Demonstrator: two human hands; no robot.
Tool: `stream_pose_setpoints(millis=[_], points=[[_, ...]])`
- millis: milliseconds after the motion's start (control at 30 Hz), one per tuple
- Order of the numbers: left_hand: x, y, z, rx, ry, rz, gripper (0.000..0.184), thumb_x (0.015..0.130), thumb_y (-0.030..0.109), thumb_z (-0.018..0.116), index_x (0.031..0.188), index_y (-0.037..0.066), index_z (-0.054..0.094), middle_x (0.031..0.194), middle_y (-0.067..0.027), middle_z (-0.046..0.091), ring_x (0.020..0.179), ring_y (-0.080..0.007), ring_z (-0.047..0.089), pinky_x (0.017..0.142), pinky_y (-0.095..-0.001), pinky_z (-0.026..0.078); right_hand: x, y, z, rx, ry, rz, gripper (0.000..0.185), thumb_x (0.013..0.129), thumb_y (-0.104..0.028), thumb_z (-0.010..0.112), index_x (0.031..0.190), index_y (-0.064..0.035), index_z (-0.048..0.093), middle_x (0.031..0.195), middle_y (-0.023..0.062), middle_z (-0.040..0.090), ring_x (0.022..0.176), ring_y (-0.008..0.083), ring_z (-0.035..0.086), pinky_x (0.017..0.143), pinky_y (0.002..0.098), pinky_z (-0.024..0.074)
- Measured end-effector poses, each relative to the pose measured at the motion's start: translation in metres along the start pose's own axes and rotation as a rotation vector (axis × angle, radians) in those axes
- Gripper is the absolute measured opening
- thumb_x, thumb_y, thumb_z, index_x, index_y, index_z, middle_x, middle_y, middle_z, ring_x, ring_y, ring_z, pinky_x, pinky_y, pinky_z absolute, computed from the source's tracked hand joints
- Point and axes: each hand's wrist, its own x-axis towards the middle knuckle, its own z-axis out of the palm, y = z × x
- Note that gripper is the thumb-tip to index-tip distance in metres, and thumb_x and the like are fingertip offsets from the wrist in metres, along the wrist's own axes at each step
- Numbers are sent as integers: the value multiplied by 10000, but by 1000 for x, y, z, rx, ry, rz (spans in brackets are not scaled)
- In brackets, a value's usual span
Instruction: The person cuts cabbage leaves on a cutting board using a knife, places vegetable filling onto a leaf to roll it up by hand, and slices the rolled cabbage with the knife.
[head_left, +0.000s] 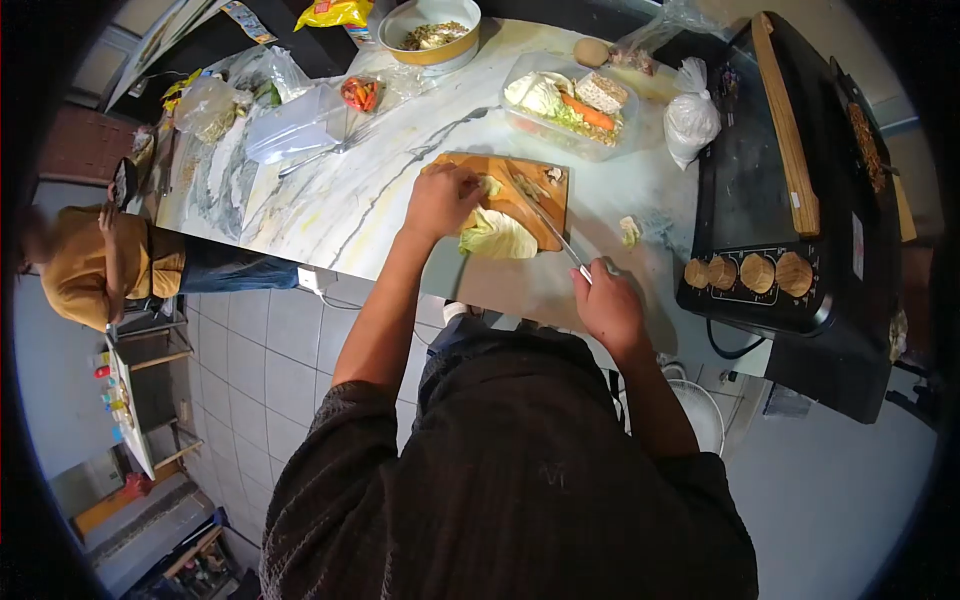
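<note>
A wooden cutting board lies near the counter's front edge. My right hand is closed round the handle of a kitchen knife, whose blade slants up and left across the board. Over the board's left side, my left hand has its fingers curled at a small piece of cabbage, just left of the blade. The fingertips are partly hidden. Below that hand, a larger pale-green chunk of cabbage rests on the board's front edge. Small scraps sit at its far right corner.
Behind the board stands a clear plastic container with cabbage, a carrot and tempeh. A tied white bag and a black oven are on the right. A pot is at the back. Another person is at far left.
</note>
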Motion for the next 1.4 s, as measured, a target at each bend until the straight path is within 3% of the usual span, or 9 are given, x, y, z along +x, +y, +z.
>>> stream_pose_setpoints(millis=[900, 1067, 1400], points=[[11, 0, 4, 35, -56, -8, 165, 804, 217, 688, 851, 60, 715, 822, -140, 685, 838, -348, 634, 797, -452, 497, 17, -7, -5, 29, -9, -6, 391, 998, -403, 491, 980, -15, 539, 809, 263, 671, 796, 476, 653, 725, 577, 500], [11, 2, 4, 14, -67, -7, 174, 797, 217, 693, 873, 63, 724, 807, -127, 684, 830, -344, 635, 794, -447, 495, 18, -4, 1, 50, 1, 7, 360, 993, -381, 512, 925, -29, 543, 824, 232, 670, 815, 475, 628, 720, 571, 475], [7, -2, 13, -6, -25, -24, 193, 774, 197, 724, 906, 56, 731, 911, -130, 702, 920, -331, 636, 845, -426, 499, 21, -16, -1, 122, -34, -41, 387, 1008, -391, 487, 957, -13, 547, 786, 262, 662, 777, 478, 650, 703, 572, 498]])
